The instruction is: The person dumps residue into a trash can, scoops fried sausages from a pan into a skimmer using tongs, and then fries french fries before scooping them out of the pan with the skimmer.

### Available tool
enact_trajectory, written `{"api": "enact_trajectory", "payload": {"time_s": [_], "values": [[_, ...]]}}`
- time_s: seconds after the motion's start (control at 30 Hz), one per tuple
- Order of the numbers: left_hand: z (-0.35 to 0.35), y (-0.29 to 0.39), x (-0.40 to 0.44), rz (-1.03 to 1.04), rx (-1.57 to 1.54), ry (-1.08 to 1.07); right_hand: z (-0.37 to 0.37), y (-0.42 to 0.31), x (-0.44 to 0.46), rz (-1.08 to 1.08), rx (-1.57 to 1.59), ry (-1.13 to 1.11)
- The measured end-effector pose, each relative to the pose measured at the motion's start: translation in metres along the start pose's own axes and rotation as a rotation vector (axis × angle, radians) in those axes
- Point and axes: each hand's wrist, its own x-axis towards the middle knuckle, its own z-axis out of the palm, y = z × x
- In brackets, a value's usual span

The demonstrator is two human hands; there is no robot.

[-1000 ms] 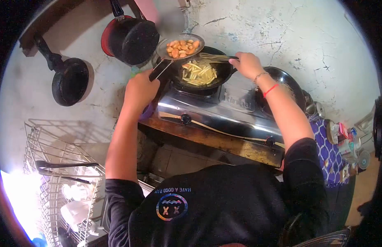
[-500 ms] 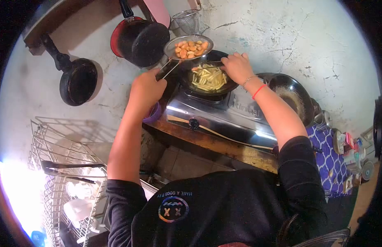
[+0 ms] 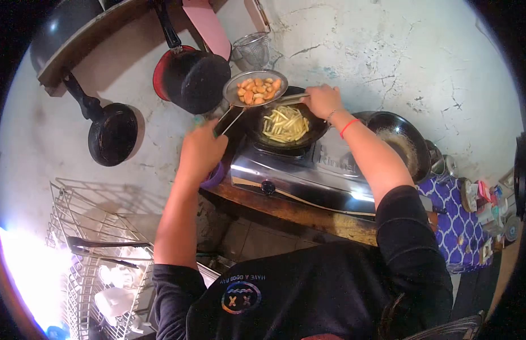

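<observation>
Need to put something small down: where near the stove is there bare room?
The stove has a bare, lettered metal patch between the cooking pan and the other pan, perhaps hot. The wooden edge in front looks bare but narrow. Crowded: over the cooking pan, with the strainer in the left hand and the utensil in the right hand.

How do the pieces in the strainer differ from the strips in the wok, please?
The orange pieces are short and chunky; the pale yellow strips are long and thin. The pieces sit raised in the strainer; the strips lie lower, in the wok. Both lie clustered.
</observation>
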Motion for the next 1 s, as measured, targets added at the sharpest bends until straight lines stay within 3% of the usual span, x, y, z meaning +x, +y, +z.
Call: {"api": "enact_trajectory", "payload": {"time_s": [0.23, 0.3, 0.5, 0.67, 0.83, 1.0], "values": [[0.022, -0.01, -0.013, 0.018, 0.061, -0.021, -0.039, 0.066, -0.016, 0.202, 0.176, -0.054], [0.035, -0.015, -0.02, 0.028, 0.11, -0.038, -0.052, 0.08, -0.022, 0.193, 0.228, 0.098], [0.086, -0.025, -0.028, 0.068, 0.088, -0.078, -0.115, 0.052, -0.067, 0.145, 0.424, -0.018], [0.11, -0.021, -0.035, 0.063, 0.01, -0.087, -0.1, 0.042, -0.098, -0.114, 0.212, 0.174], [0.101, -0.014, -0.032, 0.013, -0.064, -0.152, -0.098, 0.047, -0.108, 0.158, 0.512, 0.136], [0.108, -0.021, -0.031, 0.008, -0.123, -0.048, -0.08, 0.035, -0.128, 0.737, 1.309, 0.02]]}}
